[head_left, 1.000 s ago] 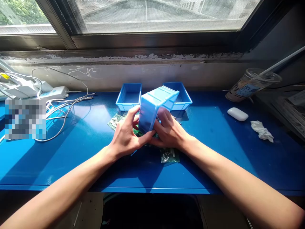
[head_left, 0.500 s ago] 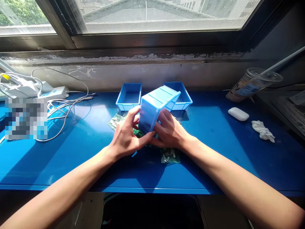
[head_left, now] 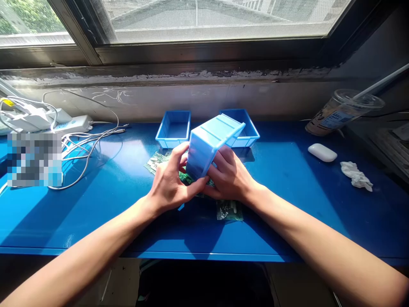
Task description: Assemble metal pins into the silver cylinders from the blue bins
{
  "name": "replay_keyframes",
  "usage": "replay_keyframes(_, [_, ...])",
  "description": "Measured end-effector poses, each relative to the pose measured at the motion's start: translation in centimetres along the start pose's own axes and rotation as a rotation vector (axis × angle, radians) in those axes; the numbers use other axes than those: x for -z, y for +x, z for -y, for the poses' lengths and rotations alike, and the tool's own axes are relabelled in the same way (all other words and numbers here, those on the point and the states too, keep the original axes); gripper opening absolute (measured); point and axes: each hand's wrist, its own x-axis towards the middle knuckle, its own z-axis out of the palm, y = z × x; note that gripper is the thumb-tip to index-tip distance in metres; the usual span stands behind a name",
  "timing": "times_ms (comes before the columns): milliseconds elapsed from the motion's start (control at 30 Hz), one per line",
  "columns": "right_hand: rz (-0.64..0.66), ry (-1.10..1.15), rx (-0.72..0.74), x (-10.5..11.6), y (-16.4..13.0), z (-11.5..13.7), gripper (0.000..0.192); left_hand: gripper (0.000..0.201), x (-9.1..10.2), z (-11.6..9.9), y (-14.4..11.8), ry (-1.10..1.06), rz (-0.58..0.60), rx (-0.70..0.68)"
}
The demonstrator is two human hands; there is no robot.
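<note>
A light blue plastic bin (head_left: 207, 138) is tipped on its side above the table, its mouth turned to the right and down. My left hand (head_left: 171, 179) grips the closed end, thumb underneath and fingers along the left side. My right hand (head_left: 228, 172) is closed at the bin's mouth, with curled fingers partly hidden behind the rim; what they hold cannot be made out. Small green packets lie under and around the hands: one packet (head_left: 156, 160) beyond my left hand, another packet (head_left: 230, 210) below my right wrist.
Two blue bins, a left bin (head_left: 173, 140) and a right bin (head_left: 251, 141), stand at the back against the wall. Power strip (head_left: 75, 124) and cables (head_left: 92, 143) lie at left. A drink cup (head_left: 335, 115), a white case (head_left: 322, 152) and crumpled tissue (head_left: 356, 175) are on the right.
The bin and both hands have hardly moved; my right hand is slightly farther right. The whole view has shifted a little.
</note>
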Motion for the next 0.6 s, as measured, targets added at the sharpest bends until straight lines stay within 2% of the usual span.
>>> replay_keyframes(600, [0.015, -0.149, -0.057, 0.5, 0.2, 1.3, 0.04, 0.074, -0.1, 0.4, -0.4, 0.073, -0.033, -0.063])
